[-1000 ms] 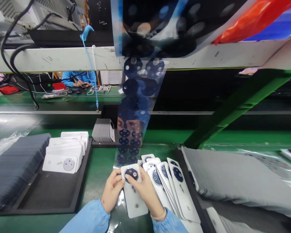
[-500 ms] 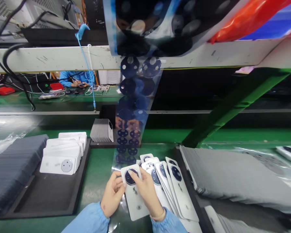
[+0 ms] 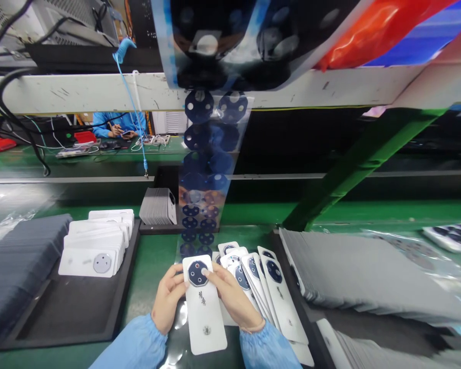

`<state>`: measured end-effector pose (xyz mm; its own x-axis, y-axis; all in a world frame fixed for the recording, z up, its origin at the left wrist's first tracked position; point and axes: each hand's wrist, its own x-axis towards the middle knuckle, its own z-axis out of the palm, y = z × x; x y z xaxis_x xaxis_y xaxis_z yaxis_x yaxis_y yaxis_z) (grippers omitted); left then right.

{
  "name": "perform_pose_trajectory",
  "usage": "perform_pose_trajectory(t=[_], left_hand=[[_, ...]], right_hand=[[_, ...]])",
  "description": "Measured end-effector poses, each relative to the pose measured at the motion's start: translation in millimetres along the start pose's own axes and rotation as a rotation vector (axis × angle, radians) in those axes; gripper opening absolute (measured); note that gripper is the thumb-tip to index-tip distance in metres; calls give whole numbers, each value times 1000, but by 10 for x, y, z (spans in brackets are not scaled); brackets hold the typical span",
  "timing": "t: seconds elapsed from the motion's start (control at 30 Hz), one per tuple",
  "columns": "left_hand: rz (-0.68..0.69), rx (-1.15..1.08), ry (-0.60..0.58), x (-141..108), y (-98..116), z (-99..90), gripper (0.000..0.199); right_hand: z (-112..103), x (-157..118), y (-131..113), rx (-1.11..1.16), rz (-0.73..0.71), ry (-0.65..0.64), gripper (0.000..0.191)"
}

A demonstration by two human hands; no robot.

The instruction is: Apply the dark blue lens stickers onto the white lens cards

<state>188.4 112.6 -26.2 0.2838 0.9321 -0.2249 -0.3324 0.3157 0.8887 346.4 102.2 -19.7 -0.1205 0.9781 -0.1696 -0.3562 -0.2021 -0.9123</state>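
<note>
Between my two hands is a white phone back cover (image 3: 205, 320) with a dark blue camera film at its top and black printed marks below. My left hand (image 3: 166, 300) grips its left edge near the camera area. On the other side my right hand (image 3: 234, 297) holds the right edge, its thumb on the edge of the dark camera film (image 3: 197, 273). Just right of my right hand lie fanned white covers (image 3: 286, 302) with dark camera films. Behind the held cover hangs a clear strip (image 3: 200, 210) bearing rows of round dark films.
At left, a black tray (image 3: 69, 312) holds white covers (image 3: 92, 261) beside a dark grey stack (image 3: 23, 266). A small upright stack (image 3: 157, 206) stands behind. Grey stacked covers (image 3: 353, 266) fill the right. A green post (image 3: 361, 169) slants there; across the bench a person (image 3: 119, 124) works.
The held cover has turned more upright and come slightly left. My right thumb has moved from over the middle of the camera film to its right edge. The whole view has shifted a little.
</note>
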Motion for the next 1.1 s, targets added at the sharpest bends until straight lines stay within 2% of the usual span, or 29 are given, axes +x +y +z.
perform_pose_trajectory(t=[0.1,0.17,0.3,0.63,0.87,0.93,1.0,1.07,1.1], left_hand=[[-1,-3,3,8,6,-6,34],[5,-3,-15,14,-5,-17,34],[25,0,-54,22,-30,-27,31],[0,-28,-108,-8,-7,32,34],[18,-7,-117,10,-75,-8,33],[43,1,-106,20,-72,-34,33],[55,16,-106,17,-59,-39,30],[46,19,-135,-5,-59,-14,27],[38,13,-156,-25,-65,7,26]], right_hand=[[-55,4,39,65,35,-110,40],[-72,19,94,88,20,-119,43],[-39,51,170,63,-30,-35,44],[58,44,151,17,-70,106,43],[7,-29,186,-40,-136,202,38],[11,-128,286,-128,-199,256,42],[49,-246,455,-410,-331,328,59],[100,-340,653,-708,-463,437,85],[115,-371,741,-837,-479,492,100]])
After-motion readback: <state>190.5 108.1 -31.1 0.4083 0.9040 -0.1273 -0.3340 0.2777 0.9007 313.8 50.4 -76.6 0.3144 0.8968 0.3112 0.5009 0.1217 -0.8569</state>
